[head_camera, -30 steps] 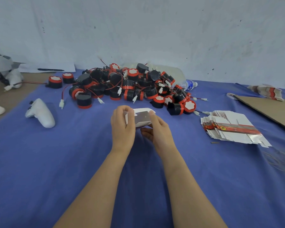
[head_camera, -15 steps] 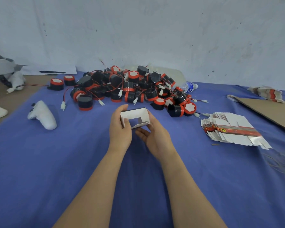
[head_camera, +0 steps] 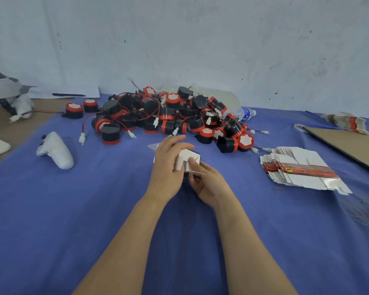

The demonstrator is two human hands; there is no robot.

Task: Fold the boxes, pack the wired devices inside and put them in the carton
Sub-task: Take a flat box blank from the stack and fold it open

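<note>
The small white cardboard box [head_camera: 186,156], only partly folded, sits between both hands just above the blue-clothed table [head_camera: 73,209]. The left hand [head_camera: 167,167] wraps it from the left, its fingers [head_camera: 175,142] curled over the top. The right hand [head_camera: 210,185] grips it from below and to the right, with the thumb pressed on a loose flap. The hands hide which end is open. The heap of black-and-red round wired devices [head_camera: 168,116] lies just beyond the box, nearest the left fingertips, so that hand looks better placed to fetch one once the flaps close. A brown cardboard panel [head_camera: 349,145], probably the carton, lies well apart on the right.
</note>
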